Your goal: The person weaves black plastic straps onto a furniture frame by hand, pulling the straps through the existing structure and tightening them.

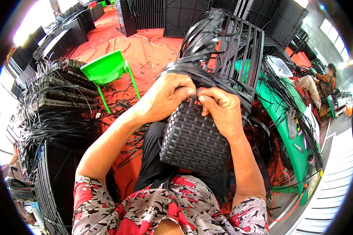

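A black woven panel (196, 137) of flat plastic strips rests across my lap, its near part closely woven. Beyond the weave, bare dark bars of its frame (255, 55) stretch away from me. A thick bundle of loose black strips (202, 39) arches over the frame's left side and passes behind my fingers. At the weave's far edge, my left hand (164, 96) is closed, thumb and forefinger pinching a black strip. Close beside it, my right hand (223, 109) pinches at the same spot, thumb against forefinger. The fingertips nearly meet and partly hide the strip.
A green plastic chair (106, 68) stands front left on the red floor covering (145, 47), among strip scraps. Stacked woven panels (62, 86) rise at the left. At the right lies a green table (280, 117) with strips and small tools. A person (323, 84) sits at far right.
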`<action>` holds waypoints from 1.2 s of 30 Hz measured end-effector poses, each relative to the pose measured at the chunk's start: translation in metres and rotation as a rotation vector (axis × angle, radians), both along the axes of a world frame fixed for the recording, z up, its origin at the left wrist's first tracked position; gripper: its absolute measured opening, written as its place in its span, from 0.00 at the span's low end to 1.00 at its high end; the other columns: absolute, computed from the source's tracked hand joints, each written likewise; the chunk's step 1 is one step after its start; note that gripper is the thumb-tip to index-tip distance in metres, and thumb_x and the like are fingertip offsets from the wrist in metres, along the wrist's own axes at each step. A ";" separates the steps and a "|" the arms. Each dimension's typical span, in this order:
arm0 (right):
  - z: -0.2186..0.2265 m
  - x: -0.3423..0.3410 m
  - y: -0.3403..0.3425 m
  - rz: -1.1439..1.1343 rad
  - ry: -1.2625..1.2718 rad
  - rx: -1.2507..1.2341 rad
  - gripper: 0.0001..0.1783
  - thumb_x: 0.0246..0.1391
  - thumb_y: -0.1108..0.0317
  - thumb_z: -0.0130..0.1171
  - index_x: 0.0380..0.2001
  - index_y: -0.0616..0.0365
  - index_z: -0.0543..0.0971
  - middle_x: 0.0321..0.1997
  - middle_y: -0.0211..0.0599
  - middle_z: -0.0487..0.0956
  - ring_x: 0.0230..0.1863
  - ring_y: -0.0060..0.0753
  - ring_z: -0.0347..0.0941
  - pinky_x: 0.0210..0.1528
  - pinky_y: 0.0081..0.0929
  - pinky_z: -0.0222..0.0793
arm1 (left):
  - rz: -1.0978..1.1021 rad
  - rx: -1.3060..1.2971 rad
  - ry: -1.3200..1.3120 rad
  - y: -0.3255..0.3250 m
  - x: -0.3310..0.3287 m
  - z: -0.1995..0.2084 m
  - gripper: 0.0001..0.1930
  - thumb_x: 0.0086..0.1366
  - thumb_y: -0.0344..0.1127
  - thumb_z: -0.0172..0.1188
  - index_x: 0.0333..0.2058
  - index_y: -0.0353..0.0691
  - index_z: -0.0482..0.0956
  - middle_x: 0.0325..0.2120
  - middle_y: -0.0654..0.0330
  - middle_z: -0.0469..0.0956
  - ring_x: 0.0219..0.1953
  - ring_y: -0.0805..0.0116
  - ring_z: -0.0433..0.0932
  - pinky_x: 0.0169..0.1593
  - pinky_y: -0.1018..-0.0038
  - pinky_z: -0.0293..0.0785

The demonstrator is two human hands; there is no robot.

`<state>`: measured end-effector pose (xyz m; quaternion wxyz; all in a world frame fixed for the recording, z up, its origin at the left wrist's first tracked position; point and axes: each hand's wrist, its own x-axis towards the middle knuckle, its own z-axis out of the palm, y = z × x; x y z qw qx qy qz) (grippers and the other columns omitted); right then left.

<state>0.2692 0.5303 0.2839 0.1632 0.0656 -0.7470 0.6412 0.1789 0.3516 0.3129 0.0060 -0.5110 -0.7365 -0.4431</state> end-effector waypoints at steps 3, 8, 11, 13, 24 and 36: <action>0.000 0.003 -0.006 -0.233 0.148 0.354 0.05 0.51 0.76 0.61 0.33 0.64 0.80 0.26 0.41 0.79 0.24 0.34 0.76 0.28 0.28 0.71 | 0.238 0.236 0.368 -0.003 0.002 -0.034 0.03 0.60 0.25 0.56 0.34 0.32 0.76 0.29 0.53 0.77 0.34 0.55 0.76 0.41 0.66 0.72; 0.004 -0.001 -0.015 -0.297 0.233 0.652 0.03 0.49 0.76 0.60 0.29 0.63 0.79 0.27 0.47 0.78 0.30 0.50 0.76 0.34 0.38 0.71 | 0.324 0.206 0.166 0.000 -0.003 -0.059 0.04 0.60 0.24 0.57 0.34 0.31 0.78 0.29 0.52 0.79 0.33 0.56 0.78 0.41 0.67 0.74; 0.004 -0.007 -0.016 -0.286 0.208 0.670 0.03 0.49 0.76 0.61 0.28 0.63 0.79 0.26 0.47 0.78 0.30 0.50 0.76 0.34 0.39 0.71 | 0.358 0.171 -0.139 0.003 0.001 -0.058 0.04 0.61 0.23 0.57 0.34 0.30 0.78 0.25 0.55 0.77 0.29 0.69 0.76 0.37 0.73 0.73; 0.000 -0.009 -0.017 -0.277 0.231 0.684 0.02 0.49 0.76 0.60 0.28 0.63 0.79 0.26 0.46 0.78 0.30 0.50 0.76 0.34 0.39 0.70 | 0.322 0.188 -0.250 0.001 -0.001 -0.062 0.05 0.61 0.22 0.56 0.36 0.31 0.78 0.24 0.61 0.76 0.28 0.77 0.73 0.36 0.77 0.72; 0.010 -0.003 -0.021 -0.266 0.076 0.701 0.01 0.50 0.77 0.59 0.27 0.63 0.79 0.26 0.46 0.78 0.28 0.49 0.76 0.32 0.36 0.71 | 0.123 0.530 -0.845 0.004 -0.002 -0.088 0.10 0.60 0.19 0.58 0.41 0.31 0.78 0.33 0.63 0.79 0.36 0.77 0.76 0.43 0.79 0.73; 0.011 -0.010 -0.036 -0.280 0.203 1.020 0.02 0.49 0.75 0.59 0.26 0.61 0.76 0.23 0.43 0.74 0.24 0.50 0.74 0.27 0.39 0.70 | 0.176 0.570 -0.819 0.006 0.006 -0.094 0.09 0.60 0.21 0.60 0.40 0.31 0.80 0.31 0.61 0.80 0.33 0.76 0.76 0.40 0.77 0.74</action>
